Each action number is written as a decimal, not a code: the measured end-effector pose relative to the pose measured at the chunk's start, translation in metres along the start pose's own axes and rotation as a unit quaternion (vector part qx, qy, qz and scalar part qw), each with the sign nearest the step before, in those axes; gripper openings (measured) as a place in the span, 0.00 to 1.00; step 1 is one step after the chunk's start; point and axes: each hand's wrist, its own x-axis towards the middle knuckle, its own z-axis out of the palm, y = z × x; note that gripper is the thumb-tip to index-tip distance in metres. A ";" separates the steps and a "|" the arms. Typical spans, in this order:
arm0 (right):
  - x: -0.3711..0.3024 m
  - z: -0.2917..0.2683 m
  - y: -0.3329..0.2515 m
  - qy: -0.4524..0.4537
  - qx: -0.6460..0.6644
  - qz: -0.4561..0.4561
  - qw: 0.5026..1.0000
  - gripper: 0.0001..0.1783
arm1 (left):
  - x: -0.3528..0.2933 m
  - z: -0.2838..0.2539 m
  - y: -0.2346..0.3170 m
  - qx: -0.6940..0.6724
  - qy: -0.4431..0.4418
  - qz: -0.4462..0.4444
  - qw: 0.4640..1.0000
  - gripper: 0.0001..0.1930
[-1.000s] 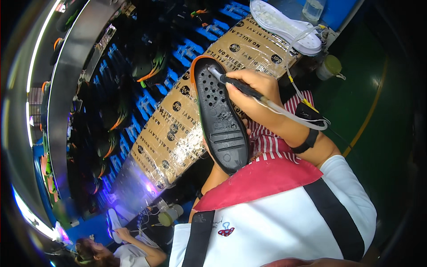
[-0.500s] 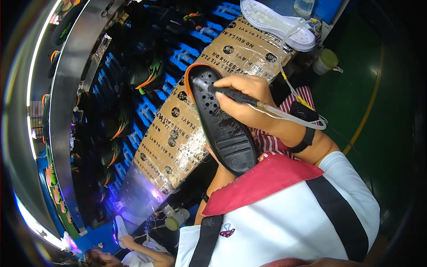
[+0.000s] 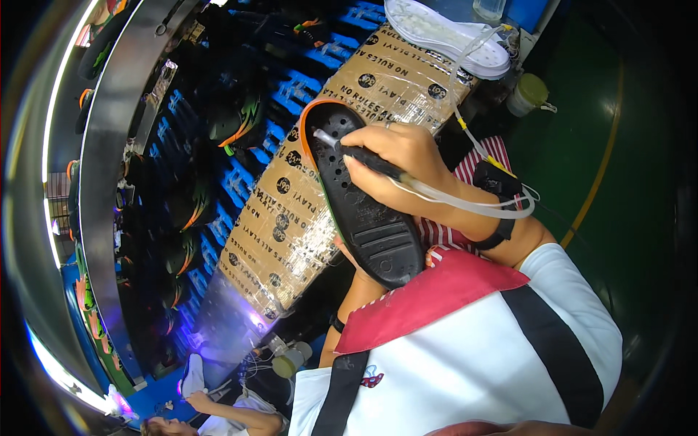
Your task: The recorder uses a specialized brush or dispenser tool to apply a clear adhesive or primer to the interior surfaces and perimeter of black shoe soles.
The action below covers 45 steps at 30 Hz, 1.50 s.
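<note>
A black shoe sole [image 3: 384, 236] with an orange and green rim is held up before me, its inner face with round holes and ridges turned toward me. My left hand [image 3: 349, 254] grips it from beneath at its lower left edge; the sole hides most of the fingers. My right hand [image 3: 396, 156] is closed around the black handle of a glue brush [image 3: 372, 163] fed by a clear tube. The pale brush tip points into the orange-rimmed end of the sole, over the holes; whether it touches the surface I cannot tell.
Behind the sole runs a ledge [image 3: 287, 240] covered in printed brown wrap. A white sole [image 3: 447, 36] lies at its far end, near a lidded cup [image 3: 529, 94]. Blue racks [image 3: 240, 182] carry dark shoe parts at left. Another person [image 3: 233, 416] handles a shoe at lower left.
The brush tip, blurred before, has moved slightly within the orange-rimmed end and now shows sharply. My right hand has shifted a little left with it. The sole stays nearly in place.
</note>
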 end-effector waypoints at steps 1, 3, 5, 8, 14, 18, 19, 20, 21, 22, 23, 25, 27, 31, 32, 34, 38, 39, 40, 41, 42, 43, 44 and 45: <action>-0.002 0.002 0.001 0.000 -0.001 0.001 1.000 0.08 | 0.001 0.000 -0.001 0.000 -0.001 0.000 1.000 0.43; -0.006 0.008 -0.001 -0.044 -0.090 -0.043 0.994 0.09 | 0.003 0.000 -0.001 -0.003 -0.005 0.002 1.000 0.43; -0.014 0.012 -0.007 -0.105 -0.067 -0.073 0.990 0.09 | 0.003 0.001 0.000 -0.003 -0.005 0.000 1.000 0.42; -0.018 0.013 -0.007 -0.141 0.049 -0.073 0.986 0.09 | 0.003 0.004 0.002 -0.002 -0.009 0.008 1.000 0.42; -0.020 0.008 -0.004 -0.087 -0.005 -0.031 0.996 0.09 | 0.008 0.006 0.004 -0.006 -0.018 0.022 1.000 0.42; -0.033 0.017 -0.004 -0.133 0.056 -0.076 0.987 0.10 | 0.010 0.012 0.007 -0.005 -0.027 0.035 0.999 0.41; -0.032 0.017 -0.006 -0.152 0.113 -0.076 0.979 0.10 | 0.011 0.014 0.009 -0.006 -0.032 0.044 0.999 0.41; -0.030 0.015 -0.008 -0.154 0.116 -0.075 0.978 0.10 | 0.011 0.018 0.011 -0.005 -0.038 0.050 0.998 0.41; -0.027 0.011 -0.011 -0.141 0.130 -0.045 0.980 0.10 | 0.012 0.022 0.014 -0.005 -0.045 0.058 0.997 0.41; -0.024 0.007 -0.012 -0.127 0.142 -0.014 0.982 0.10 | 0.014 0.022 0.012 -0.007 -0.058 0.068 0.996 0.41; -0.023 0.004 -0.011 -0.104 0.100 -0.021 0.989 0.11 | 0.016 0.021 0.014 -0.004 -0.058 0.071 0.996 0.41; -0.028 0.011 -0.003 -0.089 0.051 -0.021 0.995 0.11 | 0.020 0.022 0.017 -0.008 -0.055 0.069 0.996 0.40; -0.032 0.010 -0.007 -0.162 0.064 -0.021 0.985 0.11 | 0.025 0.020 0.017 -0.007 -0.048 0.069 0.996 0.40; -0.034 0.008 -0.008 -0.212 0.183 -0.021 0.960 0.11 | 0.026 0.022 0.021 -0.004 -0.048 0.072 0.996 0.40; -0.031 0.004 -0.012 -0.204 0.207 0.015 0.957 0.11 | 0.026 0.022 0.023 -0.003 -0.049 0.074 0.996 0.40; -0.031 0.003 -0.010 -0.150 0.178 0.000 0.972 0.13 | 0.028 0.025 0.025 -0.004 -0.056 0.076 0.996 0.39; -0.044 0.008 -0.009 -0.199 0.134 -0.023 0.971 0.14 | 0.033 0.032 0.030 0.000 -0.071 0.075 0.995 0.39; -0.045 0.007 -0.011 -0.217 0.136 -0.040 0.966 0.14 | 0.033 0.034 0.032 0.000 -0.075 0.075 0.994 0.39; -0.042 0.005 -0.011 -0.237 0.165 -0.041 0.956 0.15 | 0.035 0.034 0.035 0.000 -0.079 0.076 0.994 0.39; -0.041 0.004 -0.011 -0.239 0.167 -0.041 0.956 0.15 | 0.036 0.034 0.037 -0.002 -0.083 0.080 0.993 0.39; -0.042 0.002 -0.010 -0.255 0.213 -0.010 0.943 0.15 | 0.037 0.035 0.040 -0.004 -0.089 0.081 0.993 0.39; -0.040 0.000 -0.012 -0.269 0.258 0.021 0.928 0.15 | 0.039 0.036 0.043 -0.007 -0.095 0.084 0.992 0.39; -0.040 -0.002 -0.017 -0.261 0.303 0.085 0.913 0.14 | 0.040 0.037 0.046 -0.008 -0.099 0.084 0.992 0.38; -0.040 0.000 -0.017 -0.263 0.305 0.086 0.911 0.14 | 0.041 0.037 0.050 -0.012 -0.102 0.085 0.991 0.38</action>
